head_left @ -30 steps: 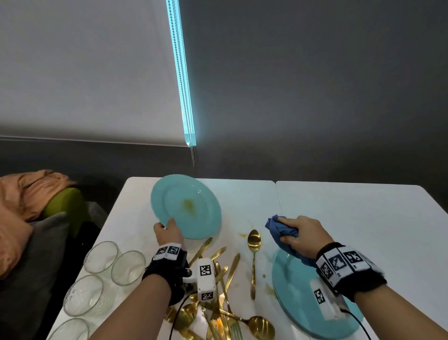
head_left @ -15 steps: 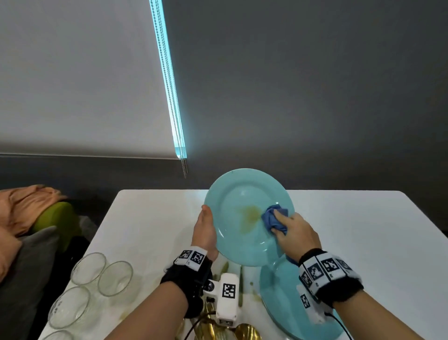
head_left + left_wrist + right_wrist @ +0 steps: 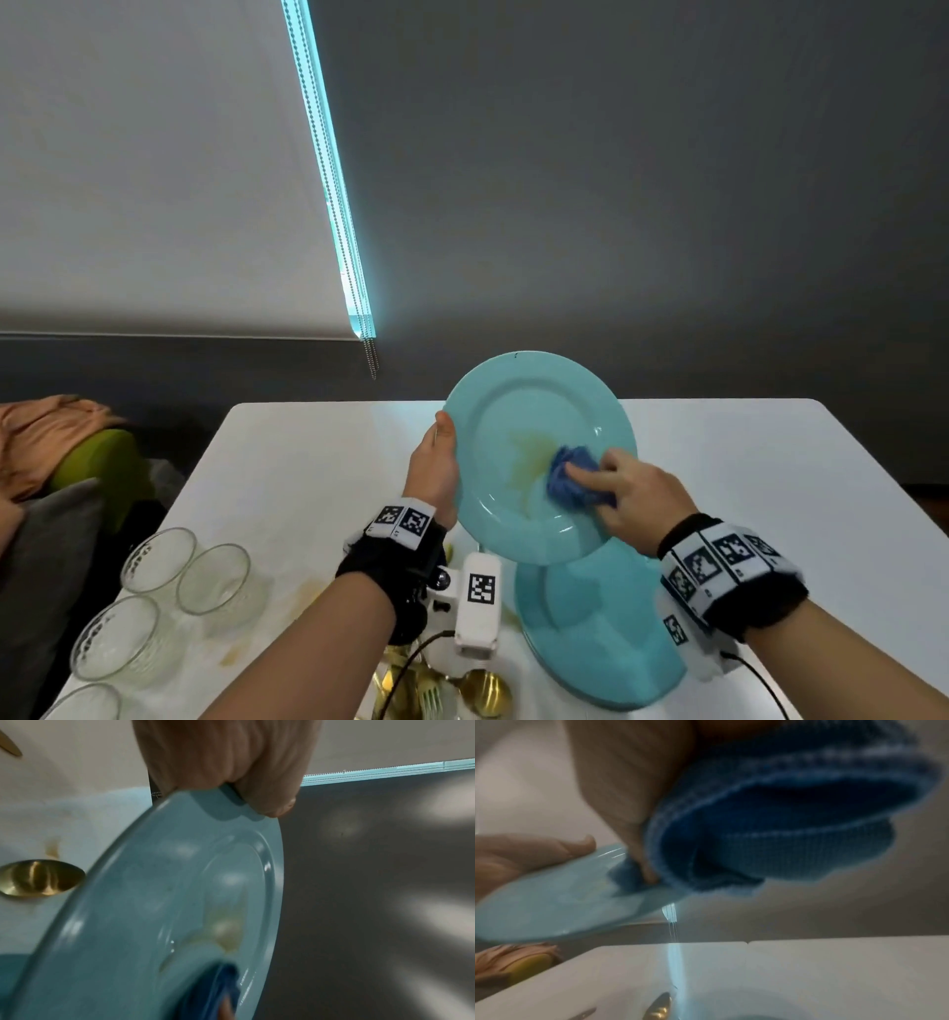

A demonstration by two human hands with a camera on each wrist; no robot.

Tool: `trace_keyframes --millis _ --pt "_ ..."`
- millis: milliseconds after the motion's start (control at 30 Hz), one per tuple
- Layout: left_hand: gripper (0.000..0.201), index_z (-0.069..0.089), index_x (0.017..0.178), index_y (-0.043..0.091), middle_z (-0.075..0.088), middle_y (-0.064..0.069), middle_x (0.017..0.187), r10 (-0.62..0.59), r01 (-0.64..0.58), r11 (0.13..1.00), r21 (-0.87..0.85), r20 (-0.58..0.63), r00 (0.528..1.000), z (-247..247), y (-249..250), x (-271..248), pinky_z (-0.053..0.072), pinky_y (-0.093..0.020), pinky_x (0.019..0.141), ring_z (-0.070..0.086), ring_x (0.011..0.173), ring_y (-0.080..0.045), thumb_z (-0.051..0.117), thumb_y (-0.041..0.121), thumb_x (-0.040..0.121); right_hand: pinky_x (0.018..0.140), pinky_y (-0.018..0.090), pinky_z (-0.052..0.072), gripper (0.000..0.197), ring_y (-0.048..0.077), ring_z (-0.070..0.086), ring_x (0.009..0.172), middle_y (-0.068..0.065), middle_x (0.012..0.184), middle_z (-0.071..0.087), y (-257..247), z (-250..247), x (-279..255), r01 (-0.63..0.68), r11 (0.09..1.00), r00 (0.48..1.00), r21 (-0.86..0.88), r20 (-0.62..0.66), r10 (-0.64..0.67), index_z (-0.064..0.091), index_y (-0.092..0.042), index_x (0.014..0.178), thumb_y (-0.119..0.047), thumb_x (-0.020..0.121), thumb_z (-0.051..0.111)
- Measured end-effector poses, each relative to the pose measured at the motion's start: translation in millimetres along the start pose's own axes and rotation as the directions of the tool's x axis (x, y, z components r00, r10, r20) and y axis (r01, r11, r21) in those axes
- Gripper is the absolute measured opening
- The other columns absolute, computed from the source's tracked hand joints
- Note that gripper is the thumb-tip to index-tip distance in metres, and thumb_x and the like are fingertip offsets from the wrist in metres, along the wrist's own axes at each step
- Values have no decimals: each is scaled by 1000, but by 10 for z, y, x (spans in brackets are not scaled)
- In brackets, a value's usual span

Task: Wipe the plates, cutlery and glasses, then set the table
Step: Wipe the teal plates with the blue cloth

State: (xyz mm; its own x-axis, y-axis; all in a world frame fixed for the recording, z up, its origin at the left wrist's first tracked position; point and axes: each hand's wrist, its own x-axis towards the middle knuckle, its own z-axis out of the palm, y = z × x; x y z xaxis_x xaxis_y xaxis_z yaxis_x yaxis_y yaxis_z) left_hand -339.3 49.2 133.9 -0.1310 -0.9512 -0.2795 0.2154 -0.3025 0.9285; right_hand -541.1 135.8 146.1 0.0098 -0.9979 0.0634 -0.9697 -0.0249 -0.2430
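A turquoise plate with a yellowish smear is held tilted above the white table. My left hand grips its left rim, thumb on the front; the left wrist view shows that grip on the plate. My right hand holds a bunched blue cloth and presses it on the plate's centre, seen close in the right wrist view as the cloth on the plate. A second turquoise plate lies flat below. Gold cutlery lies at the near edge.
Several clear glasses stand along the table's left side. An orange cloth and a green cushion sit off the table to the left. Yellowish stains mark the tabletop near the glasses. A blind with a bead chain hangs behind.
My left hand lifted the smeared plate off the table and brought it right and up. My right hand moved the cloth from the lower plate onto the raised plate's centre.
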Motion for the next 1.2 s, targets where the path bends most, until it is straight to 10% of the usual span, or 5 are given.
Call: trace_keyframes --millis 433,600,800,1000,1200 --pt "35 58 110 25 64 -10 118 9 -9 1000 29 -6 1000 244 -128 -187 50 -49 94 63 107 -31 35 48 97 71 24 36 32 20 57 103 -6 96 47 476 -295 -135 -51 986 960 -156 263 92 56 -55 115 -35 91 50" --pt "43 56 119 23 62 -10 123 -6 6 1000 25 -9 1000 415 -160 -254 48 -53 97 61 110 -30 34 53 95 79 34 48 48 29 58 99 5 112 51 447 -269 -50 -237 971 968 -21 -95 234 49 -40 131 -22 87 52" --pt "37 61 97 30 65 -11 115 54 -48 994 98 -56 997 407 -144 -222 49 -52 95 63 106 -32 36 57 93 72 26 38 36 22 58 103 -4 105 53 524 -193 -232 44 990 963 -137 271 -6 53 -53 120 -35 91 45" --pt "38 58 111 21 65 -10 115 45 -45 999 25 -3 999 583 -97 -306 50 -49 94 63 105 -30 35 47 97 73 35 48 45 31 61 90 7 106 55 567 -230 -127 -157 987 977 18 -141 158 55 -38 127 -24 85 49" --pt "34 62 96 25 67 -15 112 27 -26 999 28 -27 999 608 -123 -299 49 -56 93 64 105 -36 38 48 96 70 22 32 34 20 56 100 -7 92 41 704 -394 -223 95 985 961 -143 270 -54 56 -50 119 -32 91 49"
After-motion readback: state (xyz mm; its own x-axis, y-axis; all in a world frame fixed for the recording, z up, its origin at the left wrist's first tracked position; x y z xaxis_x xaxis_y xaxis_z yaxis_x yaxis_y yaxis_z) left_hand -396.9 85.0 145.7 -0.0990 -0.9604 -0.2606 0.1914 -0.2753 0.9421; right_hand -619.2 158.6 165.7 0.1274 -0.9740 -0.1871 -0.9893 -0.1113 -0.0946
